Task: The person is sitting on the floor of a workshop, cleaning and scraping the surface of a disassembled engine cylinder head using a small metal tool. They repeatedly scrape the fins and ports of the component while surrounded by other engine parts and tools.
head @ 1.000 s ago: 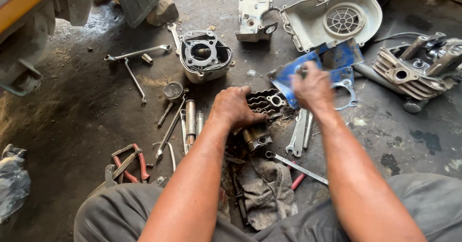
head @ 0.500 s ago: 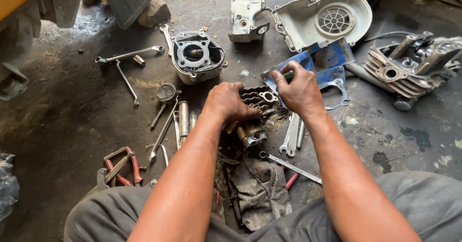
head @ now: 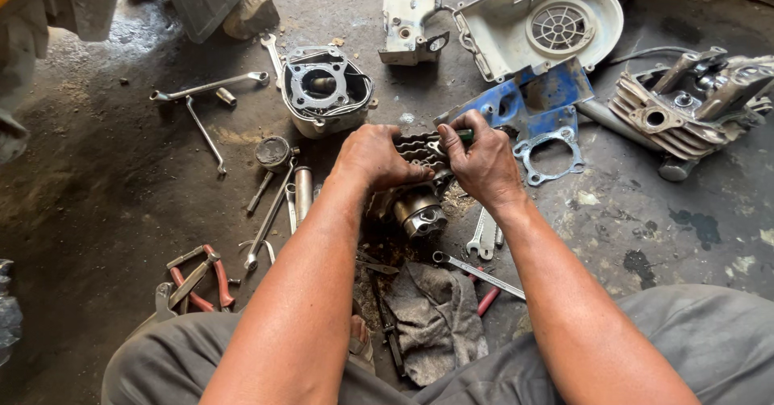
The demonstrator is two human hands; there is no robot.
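Cylinder block (head: 415, 151) under left hand (head: 372, 157), right hand (head: 482, 162)

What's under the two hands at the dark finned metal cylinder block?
Under the left hand and right hand sits the dark finned metal cylinder block; a silvery piston shows below it. The right hand grips a green-handled tool; its tip is covered.

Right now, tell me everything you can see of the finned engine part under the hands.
The finned engine part is dark, greasy metal with rows of cooling fins, lying on the stained concrete floor. The left hand presses on its left side; the right hand works at its top with a green-handled tool. A shiny round piston sits directly below it. Much of it is hidden.
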